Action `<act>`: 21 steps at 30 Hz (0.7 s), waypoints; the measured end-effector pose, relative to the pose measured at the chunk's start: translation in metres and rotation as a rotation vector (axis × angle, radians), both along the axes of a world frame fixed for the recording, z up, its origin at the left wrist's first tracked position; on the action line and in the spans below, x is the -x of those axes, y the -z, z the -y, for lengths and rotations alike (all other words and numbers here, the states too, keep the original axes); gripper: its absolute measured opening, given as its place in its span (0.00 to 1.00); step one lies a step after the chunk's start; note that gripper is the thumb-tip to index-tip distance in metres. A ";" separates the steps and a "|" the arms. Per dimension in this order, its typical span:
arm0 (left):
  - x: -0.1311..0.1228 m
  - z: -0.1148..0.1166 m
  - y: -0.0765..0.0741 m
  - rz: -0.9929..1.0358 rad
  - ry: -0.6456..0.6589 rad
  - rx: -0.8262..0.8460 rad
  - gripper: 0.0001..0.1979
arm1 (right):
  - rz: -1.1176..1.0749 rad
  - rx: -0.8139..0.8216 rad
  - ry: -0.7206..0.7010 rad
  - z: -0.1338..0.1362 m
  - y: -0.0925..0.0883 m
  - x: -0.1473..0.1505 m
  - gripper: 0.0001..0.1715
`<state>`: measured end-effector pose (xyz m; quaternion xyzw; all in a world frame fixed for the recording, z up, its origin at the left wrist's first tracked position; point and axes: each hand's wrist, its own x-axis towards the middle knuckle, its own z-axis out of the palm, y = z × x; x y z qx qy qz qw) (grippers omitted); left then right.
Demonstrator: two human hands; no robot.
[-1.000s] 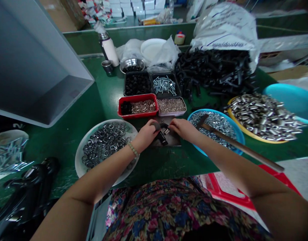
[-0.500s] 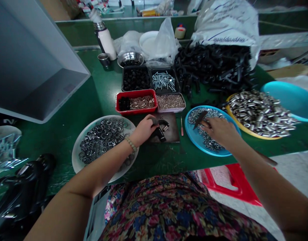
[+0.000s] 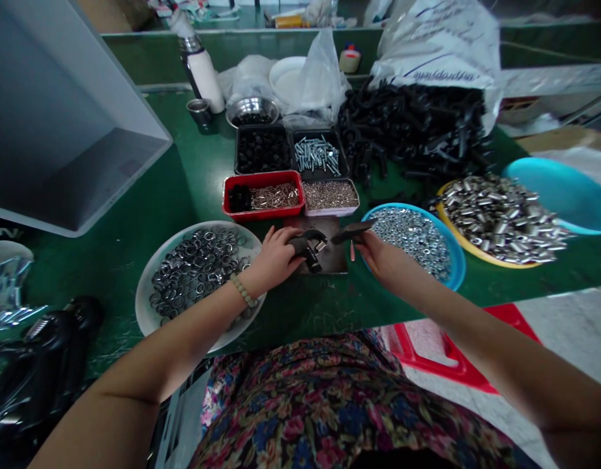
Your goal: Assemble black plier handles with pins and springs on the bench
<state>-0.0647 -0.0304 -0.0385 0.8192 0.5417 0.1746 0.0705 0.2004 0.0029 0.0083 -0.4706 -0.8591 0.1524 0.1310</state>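
My left hand is closed on a black curved part that has a shiny metal piece in its opening. It is held over a flat metal plate. Just to the right, my right hand grips a hammer, its dark head toward the black part and a small gap apart from it. The hammer's handle is hidden by the hand and forearm. A thin screwdriver with a pink handle lies partly under the hammer. Beside my right hand is a blue tray of small nuts.
A white tray of metal rings lies at left. Behind the plate stand a red box of pins, a white box of small parts, and black boxes of caps and screws. A yellow tray of metal sleeves is at right.
My right hand has moved left from over the blue tray, bringing the hammer head up close to the black part. My left hand keeps its hold on that part, its fingers shifted slightly.
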 end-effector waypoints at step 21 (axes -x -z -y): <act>-0.005 0.013 0.003 -0.107 -0.044 0.037 0.14 | 0.293 -0.108 0.308 -0.023 0.020 -0.034 0.24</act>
